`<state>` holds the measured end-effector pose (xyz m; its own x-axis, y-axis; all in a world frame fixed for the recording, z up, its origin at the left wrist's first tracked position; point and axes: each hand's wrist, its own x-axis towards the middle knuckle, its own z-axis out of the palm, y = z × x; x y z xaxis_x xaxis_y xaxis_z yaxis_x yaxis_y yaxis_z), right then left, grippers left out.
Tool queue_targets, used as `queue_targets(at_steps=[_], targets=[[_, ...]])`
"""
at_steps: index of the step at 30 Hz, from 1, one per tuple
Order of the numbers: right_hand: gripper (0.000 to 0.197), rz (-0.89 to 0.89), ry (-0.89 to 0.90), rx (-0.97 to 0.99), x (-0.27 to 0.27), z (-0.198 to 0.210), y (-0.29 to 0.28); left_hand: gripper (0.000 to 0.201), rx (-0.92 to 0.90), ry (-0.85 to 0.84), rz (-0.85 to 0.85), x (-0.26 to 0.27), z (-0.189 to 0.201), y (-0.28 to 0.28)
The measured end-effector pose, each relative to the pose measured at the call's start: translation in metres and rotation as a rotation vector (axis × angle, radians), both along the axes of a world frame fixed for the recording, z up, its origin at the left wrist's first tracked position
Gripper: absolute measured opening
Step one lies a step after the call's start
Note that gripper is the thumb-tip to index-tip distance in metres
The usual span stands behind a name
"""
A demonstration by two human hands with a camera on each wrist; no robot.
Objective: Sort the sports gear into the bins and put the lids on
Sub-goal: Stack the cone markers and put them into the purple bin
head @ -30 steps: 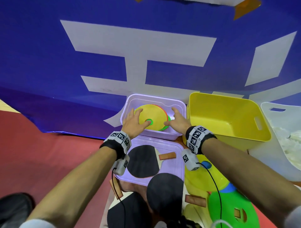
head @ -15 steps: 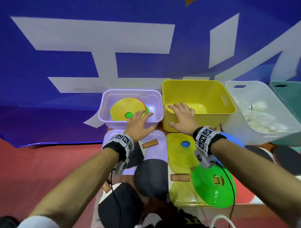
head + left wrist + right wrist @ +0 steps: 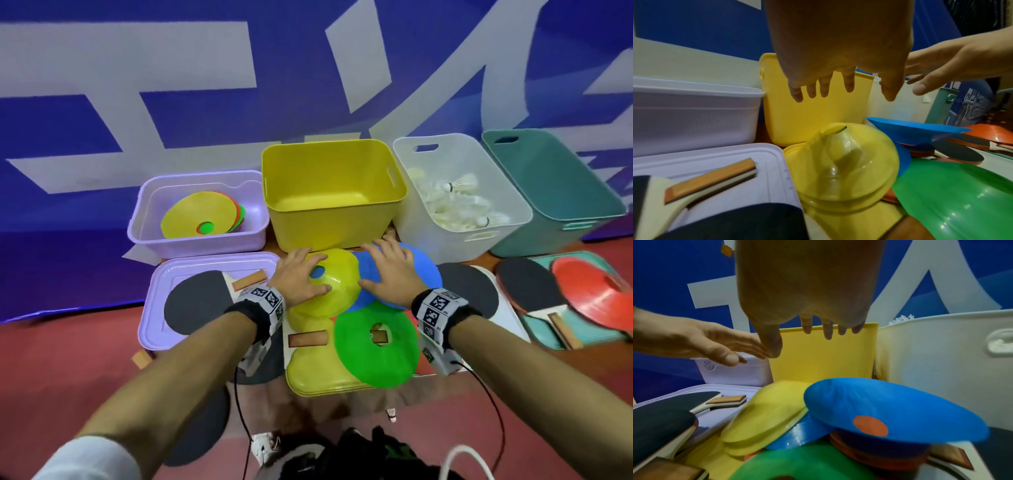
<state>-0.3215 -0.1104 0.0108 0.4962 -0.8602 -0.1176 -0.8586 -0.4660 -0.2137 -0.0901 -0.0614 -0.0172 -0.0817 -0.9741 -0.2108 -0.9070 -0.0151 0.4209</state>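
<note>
My left hand (image 3: 308, 274) is spread flat over a yellow disc cone (image 3: 337, 291) lying in front of the yellow bin (image 3: 342, 236). In the left wrist view the left hand (image 3: 855, 94) has straight fingers and hovers above that yellow cone (image 3: 842, 162) without holding it. My right hand (image 3: 383, 267) is spread over a blue cone (image 3: 421, 270); the right wrist view shows the right hand (image 3: 801, 340) open above the blue cone (image 3: 890, 407). A green cone (image 3: 376, 342) lies nearer me. The purple bin (image 3: 195, 245) holds stacked cones (image 3: 202, 216).
The purple lid (image 3: 178, 274) carries a black paddle (image 3: 195, 301). A yellow lid (image 3: 308, 377) lies under the cones. A white bin (image 3: 445, 240) holds shuttlecocks, and a teal bin (image 3: 548, 192) stands far right. A red cone (image 3: 596, 291) and more paddles lie at right.
Both hands have drawn back from the purple and yellow bins and now hover over the yellow and blue cones. The stacked cones stay in the purple bin. The head view swung right.
</note>
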Motion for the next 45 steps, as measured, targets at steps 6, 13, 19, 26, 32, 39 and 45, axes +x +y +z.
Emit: queue_targets(at_steps=[6,13,19,26,32,39,45], targets=[[0.099,-0.061,0.161,0.151,-0.019,-0.021,0.001,0.090,0.147,-0.055,0.021,-0.022,-0.020,0.001],[0.100,-0.059,0.219,0.248,-0.030,-0.036,-0.004,0.110,0.264,-0.145,0.067,-0.040,-0.045,-0.011],[0.088,-0.043,0.217,0.286,-0.040,-0.044,-0.004,0.116,0.265,-0.212,0.103,-0.055,-0.053,-0.013],[0.072,-0.026,0.155,0.342,-0.044,-0.044,-0.006,0.119,0.272,-0.214,0.104,-0.058,-0.049,-0.016],[0.070,0.004,0.086,0.313,-0.047,-0.045,-0.005,0.114,0.205,-0.142,0.141,-0.051,-0.036,-0.018],[0.060,0.014,0.134,0.216,-0.036,-0.046,-0.008,0.108,0.083,-0.015,0.172,-0.035,-0.024,-0.010],[0.061,0.031,0.201,0.117,-0.026,-0.037,-0.005,0.106,0.043,0.039,0.216,-0.026,-0.012,0.000]])
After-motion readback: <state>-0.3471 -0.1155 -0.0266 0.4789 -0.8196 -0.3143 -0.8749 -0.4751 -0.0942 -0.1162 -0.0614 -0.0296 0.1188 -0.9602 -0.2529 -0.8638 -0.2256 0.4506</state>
